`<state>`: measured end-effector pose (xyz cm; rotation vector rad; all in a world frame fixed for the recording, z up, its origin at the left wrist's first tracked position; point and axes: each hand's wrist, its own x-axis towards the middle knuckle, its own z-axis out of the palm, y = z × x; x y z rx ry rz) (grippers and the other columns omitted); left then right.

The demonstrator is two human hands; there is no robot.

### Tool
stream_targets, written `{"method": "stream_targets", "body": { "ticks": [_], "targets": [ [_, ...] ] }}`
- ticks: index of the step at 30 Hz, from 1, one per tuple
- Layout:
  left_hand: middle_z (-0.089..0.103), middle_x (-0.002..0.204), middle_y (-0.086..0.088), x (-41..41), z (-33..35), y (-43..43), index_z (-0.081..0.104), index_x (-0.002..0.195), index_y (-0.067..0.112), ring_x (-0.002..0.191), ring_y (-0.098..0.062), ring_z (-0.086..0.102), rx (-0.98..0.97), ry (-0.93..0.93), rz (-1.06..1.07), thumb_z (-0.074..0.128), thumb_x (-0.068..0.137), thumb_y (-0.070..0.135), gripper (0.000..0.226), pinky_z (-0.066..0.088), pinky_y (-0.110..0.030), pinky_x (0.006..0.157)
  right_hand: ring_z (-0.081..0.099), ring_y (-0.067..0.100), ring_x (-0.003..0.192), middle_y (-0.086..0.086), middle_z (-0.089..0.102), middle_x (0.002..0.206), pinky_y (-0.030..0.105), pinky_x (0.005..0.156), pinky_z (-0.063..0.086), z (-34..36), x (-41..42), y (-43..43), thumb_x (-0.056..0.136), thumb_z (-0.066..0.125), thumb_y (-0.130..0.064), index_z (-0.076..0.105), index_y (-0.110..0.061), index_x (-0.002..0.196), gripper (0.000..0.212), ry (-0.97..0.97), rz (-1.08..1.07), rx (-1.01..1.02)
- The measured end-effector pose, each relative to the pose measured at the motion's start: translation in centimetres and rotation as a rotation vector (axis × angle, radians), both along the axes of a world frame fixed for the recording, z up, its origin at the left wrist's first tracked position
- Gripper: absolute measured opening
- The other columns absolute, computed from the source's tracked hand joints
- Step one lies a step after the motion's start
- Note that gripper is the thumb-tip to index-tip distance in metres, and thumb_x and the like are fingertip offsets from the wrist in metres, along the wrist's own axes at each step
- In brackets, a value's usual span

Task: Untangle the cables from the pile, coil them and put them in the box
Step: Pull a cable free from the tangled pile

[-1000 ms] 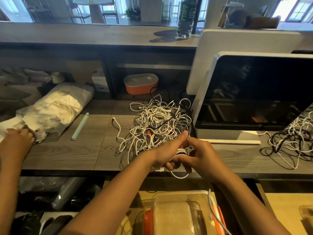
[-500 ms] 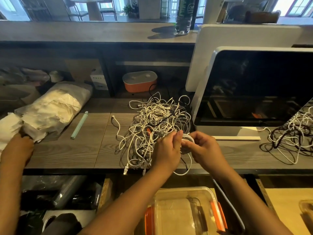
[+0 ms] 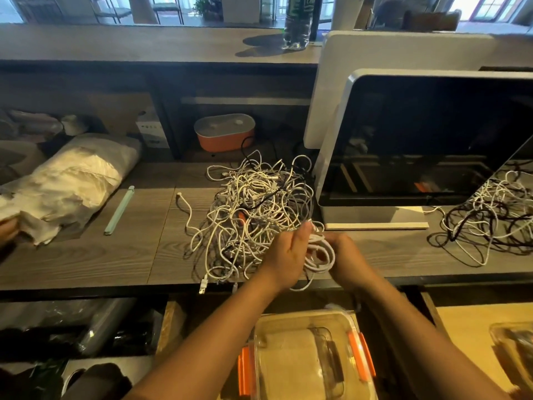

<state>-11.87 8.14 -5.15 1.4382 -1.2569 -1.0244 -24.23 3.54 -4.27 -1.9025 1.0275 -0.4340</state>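
Observation:
A tangled pile of mostly white cables (image 3: 248, 203) lies on the grey wooden desk (image 3: 115, 255), left of a monitor. At the pile's near right edge, my left hand (image 3: 284, 256) and my right hand (image 3: 347, 259) together hold a small coil of white cable (image 3: 324, 256). My left thumb presses on top of the loops, and a loose loop hangs below the coil over the desk edge. A clear plastic box with orange clips (image 3: 302, 316) sits below the desk edge, under my forearms.
A monitor (image 3: 418, 145) stands right of the pile, with a second black-and-white cable tangle (image 3: 490, 220) beyond it. A white wrapped bundle (image 3: 72, 180), a pale green stick (image 3: 119, 209) and another person's hand (image 3: 8, 229) are at left. An orange container (image 3: 225, 135) sits behind.
Both hands rose from below the desk edge to the pile's near right side. The white coil between them has grown by more loops.

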Motion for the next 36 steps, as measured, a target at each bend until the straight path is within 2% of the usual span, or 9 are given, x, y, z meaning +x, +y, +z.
{"method": "stream_targets", "body": {
  "ticks": [5,10,14,18,21,24,26,31,36],
  "targets": [
    [0.059,0.059,0.002,-0.8,0.2,-0.4,0.053,0.057,0.017,0.061,-0.017,0.057,0.04,0.136,0.287,0.028,0.101,0.037,0.055,0.045,-0.031,0.066,0.064,0.003,0.082,-0.01,0.067,0.084,0.021,0.074,0.054,-0.5,1.9,1.2,0.09,0.059,-0.012,0.06,-0.038,0.083,0.028,-0.115,0.034,-0.125],
    [0.055,0.064,-0.003,0.2,0.8,-0.8,0.053,0.063,0.016,0.064,-0.02,0.054,0.171,-0.3,0.02,0.023,0.101,0.043,0.056,0.04,-0.031,0.063,0.058,0.011,0.068,-0.003,0.06,0.073,0.026,0.061,0.048,-1.2,-0.3,-1.7,0.097,0.047,-0.017,0.062,-0.017,0.088,0.017,0.271,-0.197,-0.246],
    [0.058,0.066,-0.002,0.0,-0.1,-0.2,0.055,0.066,0.018,0.073,-0.021,0.06,0.245,-0.054,-0.199,0.025,0.093,0.056,0.055,0.046,-0.033,0.075,0.059,0.011,0.067,-0.005,0.061,0.072,0.023,0.057,0.042,-0.8,-0.4,-2.0,0.094,0.055,-0.018,0.06,-0.02,0.082,0.013,0.234,-0.085,-0.311],
    [0.061,0.06,-0.004,0.2,-0.4,-0.4,0.057,0.06,0.015,0.059,-0.019,0.06,0.11,0.048,0.14,0.025,0.097,0.052,0.061,0.048,-0.032,0.066,0.065,0.012,0.079,-0.006,0.067,0.084,0.027,0.073,0.054,-1.7,1.8,0.5,0.087,0.064,-0.007,0.061,-0.029,0.083,0.023,0.003,0.028,-0.118],
    [0.06,0.058,-0.009,1.2,-1.0,-0.7,0.056,0.058,0.007,0.056,-0.024,0.059,0.045,-0.149,0.403,0.02,0.095,0.05,0.067,0.043,-0.032,0.053,0.059,0.006,0.079,-0.009,0.062,0.087,0.018,0.074,0.05,-3.3,3.4,2.7,0.096,0.047,-0.009,0.058,-0.026,0.092,0.021,0.076,0.039,-0.11],
    [0.047,0.05,-0.001,2.0,-1.2,-1.1,0.045,0.052,0.014,0.044,-0.012,0.044,0.108,-0.368,0.487,0.02,0.101,0.041,0.061,0.024,-0.024,0.042,0.061,0.021,0.087,0.005,0.065,0.097,0.041,0.08,0.052,-3.1,4.4,4.1,0.1,0.039,-0.02,0.058,-0.014,0.106,0.021,0.255,0.09,-0.111],
    [0.044,0.051,0.001,2.3,-1.4,-1.4,0.044,0.052,0.015,0.046,-0.011,0.041,0.106,-0.486,0.507,0.021,0.102,0.038,0.06,0.022,-0.025,0.043,0.06,0.026,0.093,0.009,0.064,0.105,0.043,0.083,0.05,-1.8,4.4,4.1,0.098,0.04,-0.017,0.055,-0.011,0.114,0.022,0.282,0.168,-0.119],
    [0.052,0.061,-0.006,3.4,-2.4,-1.3,0.06,0.066,0.005,0.06,-0.024,0.052,0.132,-0.719,0.391,0.019,0.102,0.037,0.063,0.029,-0.03,0.057,0.06,0.022,0.087,0.006,0.063,0.096,0.037,0.079,0.052,0.9,3.5,2.7,0.097,0.047,-0.016,0.061,-0.011,0.102,0.015,0.518,0.388,-0.301],
    [0.043,0.048,0.005,2.6,-1.5,-0.7,0.044,0.051,0.021,0.047,-0.012,0.043,0.013,-0.506,0.186,0.023,0.102,0.037,0.057,0.027,-0.029,0.052,0.06,-0.005,0.067,-0.011,0.061,0.072,0.011,0.059,0.046,3.1,2.0,-0.4,0.091,0.057,-0.027,0.061,-0.027,0.081,0.01,0.217,0.183,-0.191]
  ]
}}
